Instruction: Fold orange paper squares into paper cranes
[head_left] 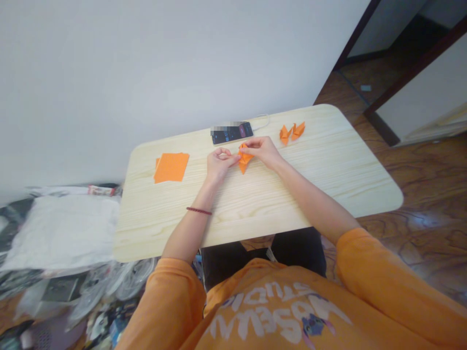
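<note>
A partly folded orange paper piece sits near the far middle of a light wooden table. My right hand pinches its upper edge with curled fingers. My left hand, with a red band on the wrist, has its fingers bent together and its fingertips touch the paper's left side. Both hands hold the same piece just above the tabletop.
A stack of flat orange paper squares lies to the left. Two finished orange folded figures stand at the far right. A phone with a white cable lies by the wall. Bags and clutter fill the floor at left.
</note>
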A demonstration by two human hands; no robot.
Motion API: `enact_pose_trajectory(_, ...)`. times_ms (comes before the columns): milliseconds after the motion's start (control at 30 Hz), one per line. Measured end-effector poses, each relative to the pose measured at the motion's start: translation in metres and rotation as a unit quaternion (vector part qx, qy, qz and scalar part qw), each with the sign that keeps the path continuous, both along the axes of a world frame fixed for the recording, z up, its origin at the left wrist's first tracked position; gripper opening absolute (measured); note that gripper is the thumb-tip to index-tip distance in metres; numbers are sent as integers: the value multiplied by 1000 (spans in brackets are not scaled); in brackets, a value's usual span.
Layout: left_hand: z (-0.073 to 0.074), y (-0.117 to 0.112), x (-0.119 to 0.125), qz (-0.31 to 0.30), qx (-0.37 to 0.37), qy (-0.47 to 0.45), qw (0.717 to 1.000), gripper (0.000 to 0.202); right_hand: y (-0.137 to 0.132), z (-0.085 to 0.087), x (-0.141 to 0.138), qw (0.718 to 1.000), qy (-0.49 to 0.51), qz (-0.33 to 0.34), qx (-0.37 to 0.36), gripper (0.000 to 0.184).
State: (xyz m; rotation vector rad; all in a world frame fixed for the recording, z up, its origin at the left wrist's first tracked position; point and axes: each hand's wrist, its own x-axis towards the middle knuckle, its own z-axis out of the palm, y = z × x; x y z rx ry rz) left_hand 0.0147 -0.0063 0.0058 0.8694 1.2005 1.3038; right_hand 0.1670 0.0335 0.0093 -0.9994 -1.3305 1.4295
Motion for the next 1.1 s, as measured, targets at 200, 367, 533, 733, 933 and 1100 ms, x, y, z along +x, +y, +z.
enact_pose_trajectory(200,1,-1,1,-9,2,-2,1000,49,-2,3,1,1000,-10,10,-4,23)
enact_pose_trajectory(367,0,-1,0,-12,10,3,1000,48,-1,3,2,999,-29,20,-2,22)
enact_pose_trajectory(533,-1,-2,0,-16,15,5,1000,49,0,2,2,999,-29,22,-5,22)
enact_pose_trajectory(733,-1,-2,0,-18,14,5,1000,52,-2,6,1,999,-20,19,-20,24)
enact_pose_trajectory(933,1,-3,2,-15,15,3,1000,50,-4,7,0,999,-43,7,-7,27)
enact_pose_trajectory(1100,2,-4,3,-16,13,14,1000,49,-3,5,0,998,-59,0,6,23)
